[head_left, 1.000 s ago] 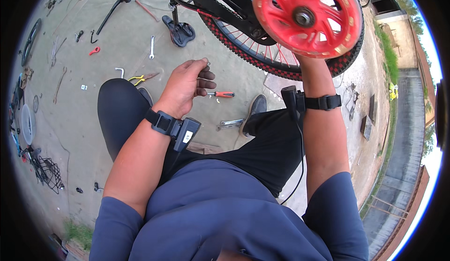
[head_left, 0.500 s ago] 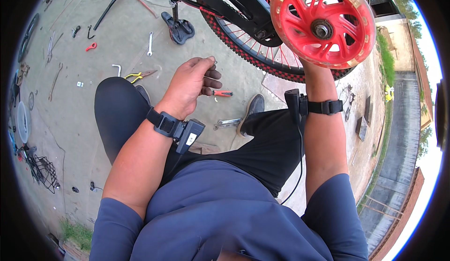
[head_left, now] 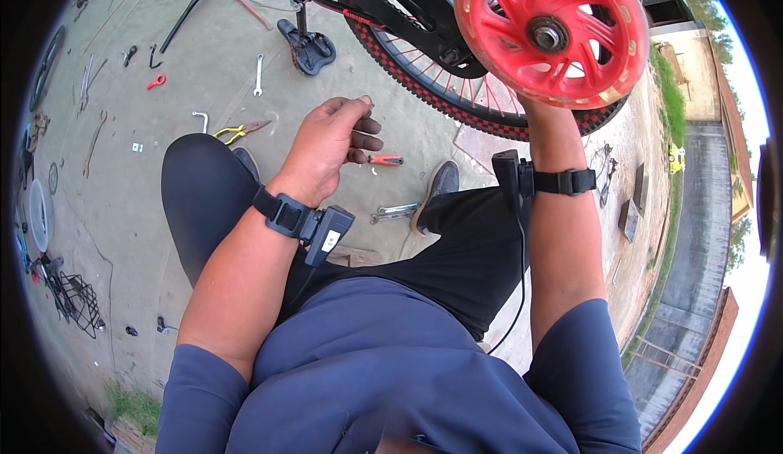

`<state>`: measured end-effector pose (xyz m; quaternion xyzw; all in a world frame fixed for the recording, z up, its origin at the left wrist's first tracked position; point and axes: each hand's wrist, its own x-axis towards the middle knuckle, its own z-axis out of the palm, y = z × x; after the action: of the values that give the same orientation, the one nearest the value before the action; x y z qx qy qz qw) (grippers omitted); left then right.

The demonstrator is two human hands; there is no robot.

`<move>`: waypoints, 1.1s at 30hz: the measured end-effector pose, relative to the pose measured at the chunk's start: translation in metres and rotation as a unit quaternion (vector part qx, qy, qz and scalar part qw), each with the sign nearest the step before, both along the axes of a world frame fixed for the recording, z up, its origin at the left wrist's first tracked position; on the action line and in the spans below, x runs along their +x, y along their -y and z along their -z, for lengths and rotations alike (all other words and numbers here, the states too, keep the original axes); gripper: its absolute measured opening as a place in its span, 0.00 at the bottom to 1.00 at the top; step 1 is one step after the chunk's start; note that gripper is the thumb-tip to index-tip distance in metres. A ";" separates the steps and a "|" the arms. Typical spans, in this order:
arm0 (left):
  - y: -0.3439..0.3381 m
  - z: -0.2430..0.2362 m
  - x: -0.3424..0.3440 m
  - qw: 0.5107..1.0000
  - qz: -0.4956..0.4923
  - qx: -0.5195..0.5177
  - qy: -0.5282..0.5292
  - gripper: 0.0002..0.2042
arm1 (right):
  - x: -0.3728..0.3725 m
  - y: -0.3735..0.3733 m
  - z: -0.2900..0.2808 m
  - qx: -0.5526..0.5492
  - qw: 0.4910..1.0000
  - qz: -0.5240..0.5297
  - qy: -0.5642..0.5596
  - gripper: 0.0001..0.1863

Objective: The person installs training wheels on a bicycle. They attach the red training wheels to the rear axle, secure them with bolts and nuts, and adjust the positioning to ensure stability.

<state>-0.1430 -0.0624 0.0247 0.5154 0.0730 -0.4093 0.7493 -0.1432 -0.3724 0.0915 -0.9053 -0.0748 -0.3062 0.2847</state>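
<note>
A red training wheel (head_left: pixel 499 42) with a pale, clear tyre and a nut at its hub is at the upper right, beside the bicycle's black frame (head_left: pixel 408 5). My right hand (head_left: pixel 545 115) goes up behind this wheel; only its wrist end shows, and the fingers are hidden. Left of the bicycle's red-and-black rear tyre (head_left: pixel 424 95), my left hand (head_left: pixel 330 140) is raised with curled, darkened fingers. Its thumb presses toward the forefinger on a small dark thing too tiny to name. A screwdriver (head_left: pixel 387 160) with a red handle lies on the ground just beyond those fingers.
The bicycle is upside down, its saddle (head_left: pixel 313 53) on the ground. Around it lie a spanner (head_left: pixel 258 76), yellow-handled pliers (head_left: pixel 238 132), a hex key (head_left: pixel 201 119), a red part (head_left: pixel 157 82) and two spanners (head_left: pixel 395 213) by my shoe (head_left: pixel 440 193). A wire basket (head_left: pixel 80 303) stands far left.
The red training wheel has shifted a little up and to the left, and the bicycle frame slightly with it. My left hand keeps nearly the same place and pinch.
</note>
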 end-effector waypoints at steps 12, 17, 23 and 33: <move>0.004 0.003 -0.002 1.000 -0.004 0.002 0.010 0.15 | -0.001 -0.003 0.000 0.021 1.000 0.011 -0.006 0.23; 0.004 0.007 -0.001 1.000 -0.010 0.007 0.010 0.15 | 0.009 -0.003 0.003 0.024 1.000 0.006 -0.008 0.23; 0.002 0.007 -0.002 1.000 0.003 0.017 0.021 0.15 | 0.013 -0.006 0.002 0.027 1.000 0.004 -0.006 0.22; 0.003 0.007 -0.003 0.999 0.011 0.020 0.028 0.15 | 0.007 -0.009 0.003 0.037 0.999 0.011 -0.012 0.21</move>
<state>-0.1455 -0.0656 0.0180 0.5419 0.0550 -0.4013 0.7364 -0.1360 -0.3635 0.0887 -0.8985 -0.0505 -0.3012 0.3154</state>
